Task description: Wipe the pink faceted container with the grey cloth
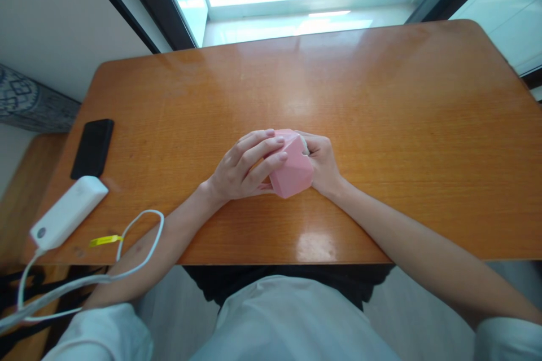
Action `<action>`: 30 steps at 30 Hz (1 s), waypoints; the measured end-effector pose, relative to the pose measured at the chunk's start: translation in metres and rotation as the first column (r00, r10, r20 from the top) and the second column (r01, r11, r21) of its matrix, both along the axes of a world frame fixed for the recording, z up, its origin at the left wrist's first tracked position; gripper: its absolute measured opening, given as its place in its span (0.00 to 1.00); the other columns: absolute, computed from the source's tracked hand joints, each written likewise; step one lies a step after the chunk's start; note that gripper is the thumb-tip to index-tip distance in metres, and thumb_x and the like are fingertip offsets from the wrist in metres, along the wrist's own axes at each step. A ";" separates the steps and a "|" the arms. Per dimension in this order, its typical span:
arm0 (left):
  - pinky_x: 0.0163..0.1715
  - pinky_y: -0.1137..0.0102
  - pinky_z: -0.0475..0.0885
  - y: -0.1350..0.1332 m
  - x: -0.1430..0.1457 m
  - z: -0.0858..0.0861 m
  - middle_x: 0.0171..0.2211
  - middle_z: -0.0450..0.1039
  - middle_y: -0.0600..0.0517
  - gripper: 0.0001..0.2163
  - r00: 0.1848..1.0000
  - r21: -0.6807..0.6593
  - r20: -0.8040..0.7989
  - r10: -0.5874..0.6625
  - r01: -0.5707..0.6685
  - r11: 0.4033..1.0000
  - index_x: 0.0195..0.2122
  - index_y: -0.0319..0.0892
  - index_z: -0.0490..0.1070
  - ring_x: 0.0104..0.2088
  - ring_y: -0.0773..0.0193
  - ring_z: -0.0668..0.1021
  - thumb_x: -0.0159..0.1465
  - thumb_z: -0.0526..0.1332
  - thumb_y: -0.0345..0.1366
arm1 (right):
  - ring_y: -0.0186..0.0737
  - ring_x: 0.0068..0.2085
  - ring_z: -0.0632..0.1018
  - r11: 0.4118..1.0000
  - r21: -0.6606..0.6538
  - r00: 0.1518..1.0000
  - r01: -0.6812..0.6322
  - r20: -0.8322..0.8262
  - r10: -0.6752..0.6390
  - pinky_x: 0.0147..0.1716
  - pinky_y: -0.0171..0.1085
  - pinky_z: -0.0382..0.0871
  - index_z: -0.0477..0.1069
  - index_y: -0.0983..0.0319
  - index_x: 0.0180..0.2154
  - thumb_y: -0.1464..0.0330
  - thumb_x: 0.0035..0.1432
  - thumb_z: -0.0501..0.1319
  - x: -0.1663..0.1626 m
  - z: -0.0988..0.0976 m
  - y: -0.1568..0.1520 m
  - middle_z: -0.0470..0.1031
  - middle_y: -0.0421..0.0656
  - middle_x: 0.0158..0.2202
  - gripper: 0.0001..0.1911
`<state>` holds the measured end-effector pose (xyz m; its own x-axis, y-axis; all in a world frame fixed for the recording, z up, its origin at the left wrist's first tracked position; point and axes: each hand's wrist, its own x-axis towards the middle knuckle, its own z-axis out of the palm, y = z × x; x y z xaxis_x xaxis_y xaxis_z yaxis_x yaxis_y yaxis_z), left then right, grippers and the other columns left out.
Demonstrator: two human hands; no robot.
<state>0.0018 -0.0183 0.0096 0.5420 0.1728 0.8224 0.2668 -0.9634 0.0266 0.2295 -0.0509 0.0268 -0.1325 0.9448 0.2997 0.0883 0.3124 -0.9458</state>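
A small pink box-like object [294, 172] with angled faces rests on the orange wooden table [381, 124], near its middle. My left hand [243, 166] lies over its left side, fingers spread across the top. My right hand [322, 161] grips its right side, with something whitish at the fingertips by the object's upper edge. Both hands hold the pink object between them.
A black phone [92, 148] lies at the table's left edge. In front of it sits a white power bank [68, 211] with a white cable [139, 237] looping off the table and a yellow tag [105, 240]. A window runs behind the table.
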 end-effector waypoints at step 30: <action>0.45 0.59 0.82 0.002 0.010 0.011 0.58 0.79 0.42 0.52 0.974 -0.602 0.202 -0.103 0.207 0.771 0.71 0.46 0.68 0.50 0.50 0.84 0.50 0.80 0.66 | 0.46 0.49 0.87 0.965 0.238 0.989 0.107 0.078 -0.129 0.48 0.47 0.85 0.88 0.54 0.40 0.65 0.70 0.70 -0.002 -0.011 -0.002 0.85 0.45 0.60 0.06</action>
